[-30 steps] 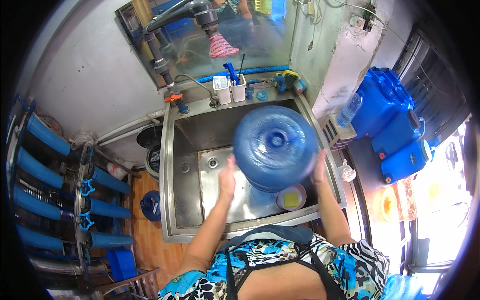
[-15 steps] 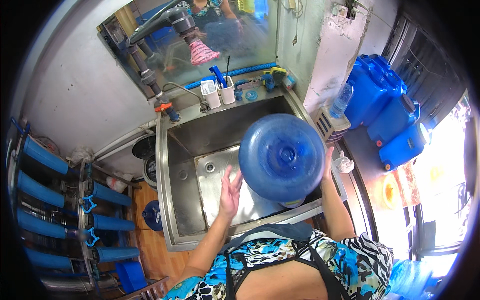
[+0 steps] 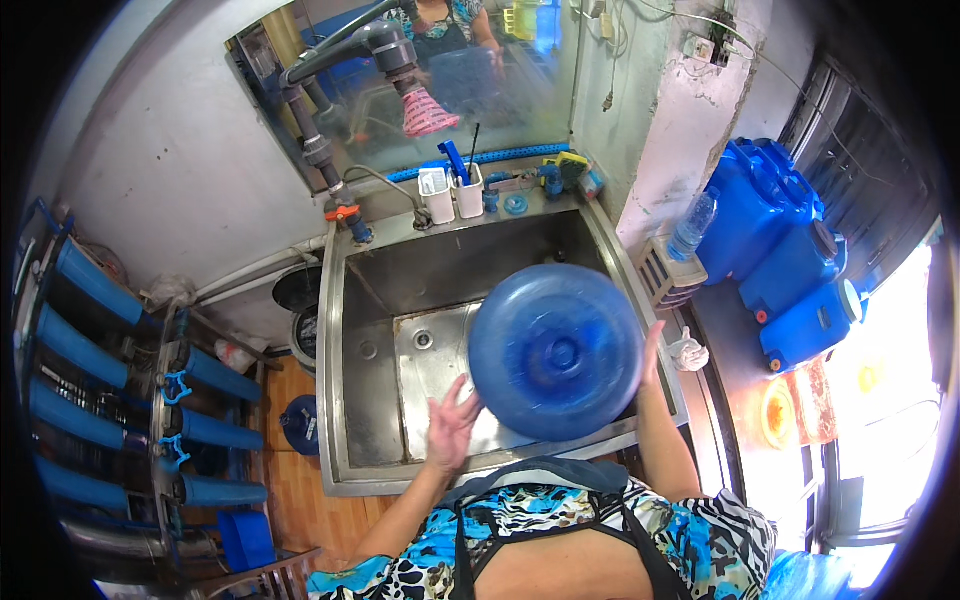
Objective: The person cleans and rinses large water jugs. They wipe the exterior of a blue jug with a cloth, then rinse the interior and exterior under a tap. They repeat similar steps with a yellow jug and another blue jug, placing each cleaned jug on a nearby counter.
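Observation:
A big round translucent blue water jug is bottom up over the near right part of a steel sink. Its neck and whatever is beneath it are hidden. My right hand holds the jug's right side, palm against the wall with fingers pointing away from me. At the jug's lower left edge is my left hand, fingers spread and their tips close to the wall. Whether those tips touch it I cannot tell.
Behind the sink stand two white holders with brushes, below a grey pipe with a pink cloth-wrapped outlet. A clear bottle tops a beige rack at right, near blue containers. Blue filter tubes line the left.
The jug has tipped and shifted slightly toward me, its base center now lower in view. My left hand has stayed beside it with fingers spread; my right hand keeps to its side.

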Action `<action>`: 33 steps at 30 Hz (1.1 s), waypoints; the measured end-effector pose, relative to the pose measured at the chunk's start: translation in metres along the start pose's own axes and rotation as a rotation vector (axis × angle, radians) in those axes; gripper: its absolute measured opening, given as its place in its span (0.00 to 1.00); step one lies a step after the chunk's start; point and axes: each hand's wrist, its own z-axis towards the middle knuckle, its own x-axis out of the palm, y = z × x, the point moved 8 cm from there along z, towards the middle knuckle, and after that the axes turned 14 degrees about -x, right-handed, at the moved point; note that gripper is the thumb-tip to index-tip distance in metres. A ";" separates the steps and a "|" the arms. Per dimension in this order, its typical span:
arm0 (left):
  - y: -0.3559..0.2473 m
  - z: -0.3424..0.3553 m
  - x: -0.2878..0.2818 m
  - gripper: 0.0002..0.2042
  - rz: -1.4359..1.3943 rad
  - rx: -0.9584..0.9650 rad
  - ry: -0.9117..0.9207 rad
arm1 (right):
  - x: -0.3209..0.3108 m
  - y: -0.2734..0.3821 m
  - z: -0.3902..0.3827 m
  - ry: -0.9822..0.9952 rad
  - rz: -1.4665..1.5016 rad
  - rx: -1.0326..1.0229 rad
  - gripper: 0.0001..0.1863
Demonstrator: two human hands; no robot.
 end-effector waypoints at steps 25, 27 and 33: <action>-0.055 0.068 -0.007 0.43 0.159 0.126 -0.087 | 0.011 -0.017 0.030 -0.032 -0.223 -0.149 0.52; -0.080 0.075 -0.040 0.44 0.087 0.140 -0.176 | 0.053 -0.029 0.024 0.178 -0.323 -0.257 0.50; -0.063 0.004 -0.081 0.47 -0.074 0.113 -0.321 | 0.088 -0.028 -0.003 0.442 -0.518 -0.287 0.54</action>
